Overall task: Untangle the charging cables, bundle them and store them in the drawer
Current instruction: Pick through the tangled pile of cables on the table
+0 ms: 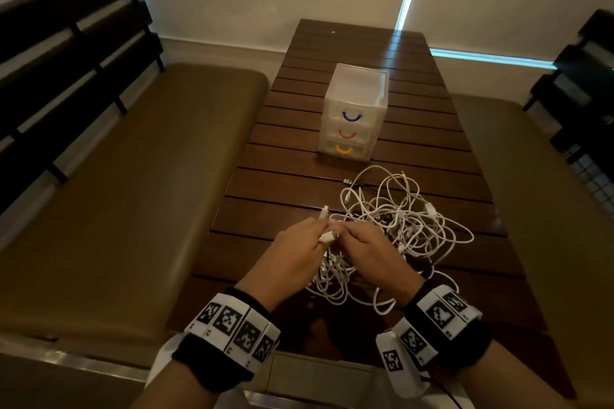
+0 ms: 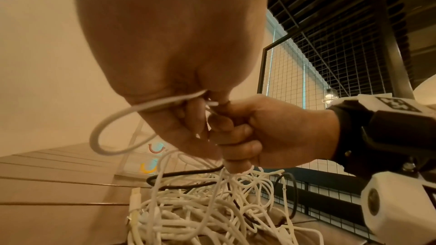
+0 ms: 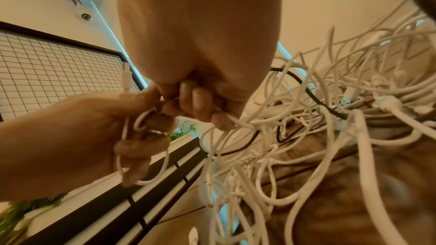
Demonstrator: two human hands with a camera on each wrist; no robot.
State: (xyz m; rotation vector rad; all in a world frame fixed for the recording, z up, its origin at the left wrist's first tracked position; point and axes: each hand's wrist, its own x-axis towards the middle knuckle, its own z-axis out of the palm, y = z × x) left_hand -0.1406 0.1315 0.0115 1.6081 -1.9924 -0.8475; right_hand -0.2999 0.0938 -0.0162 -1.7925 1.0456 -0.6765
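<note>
White strands of the knotted charging cables (image 1: 398, 226), lower centre, are pinched by left hand (image 1: 299, 252) and right hand (image 1: 368, 254)

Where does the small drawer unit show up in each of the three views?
Head: drawer unit at centre, on the table beyond the cables.
Left wrist: lower centre-left, faint behind the left hand; red and yellow handles show.
Right wrist: not clearly in it.
Shared landmark: the white cable tangle.

Left hand (image 2: 179, 62) and right hand (image 2: 271, 133) pinch white strands above tangled cables (image 2: 200, 211); drawer unit (image 2: 151, 157) behind.
</note>
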